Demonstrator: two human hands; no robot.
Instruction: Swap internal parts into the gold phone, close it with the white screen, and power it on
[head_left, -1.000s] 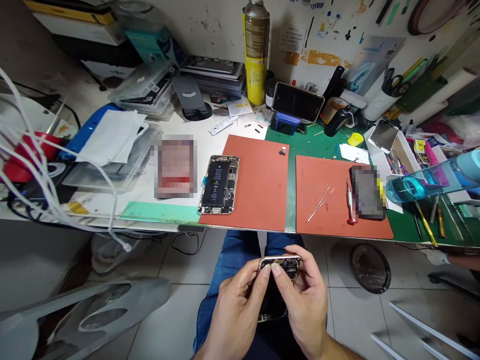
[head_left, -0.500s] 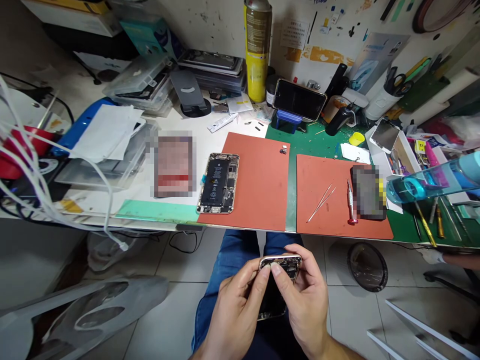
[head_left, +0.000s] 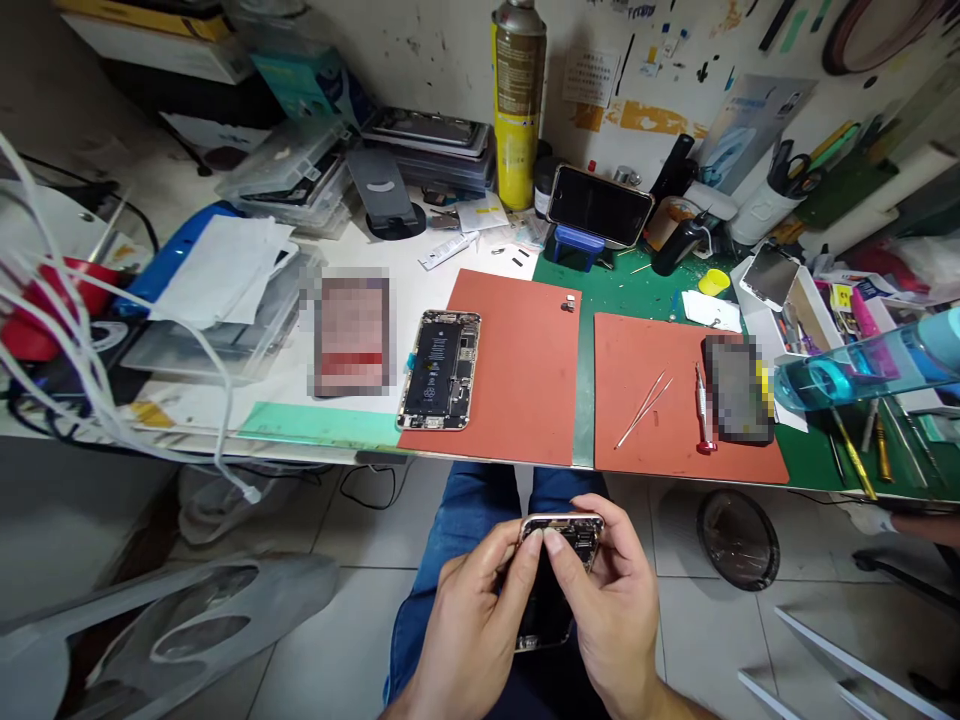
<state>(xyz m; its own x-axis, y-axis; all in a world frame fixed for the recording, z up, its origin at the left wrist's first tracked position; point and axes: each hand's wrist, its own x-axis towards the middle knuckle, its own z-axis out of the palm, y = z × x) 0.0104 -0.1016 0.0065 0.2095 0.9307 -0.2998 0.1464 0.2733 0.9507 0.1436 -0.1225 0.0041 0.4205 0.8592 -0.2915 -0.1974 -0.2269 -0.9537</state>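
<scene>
Over my lap, below the table's front edge, both hands grip an opened phone body (head_left: pixel 559 530) with a gold rim and exposed insides. My left hand (head_left: pixel 474 620) wraps its left side, forefinger on the top edge. My right hand (head_left: pixel 613 605) holds the right side, its forefinger meeting the left one near the top. A second opened phone (head_left: pixel 440 368) with a black battery lies on the left red mat (head_left: pixel 517 380).
The right red mat (head_left: pixel 660 430) carries tweezers (head_left: pixel 642 407), a red screwdriver (head_left: pixel 702 408) and a blurred dark device (head_left: pixel 736 388). A yellow spray can (head_left: pixel 517 105), a propped phone (head_left: pixel 598 204), parts boxes, white cables (head_left: pixel 82 350) and a blue bottle (head_left: pixel 870 362) crowd the table.
The hands and the held phone stay nearly still; only the camera view shifts slightly.
</scene>
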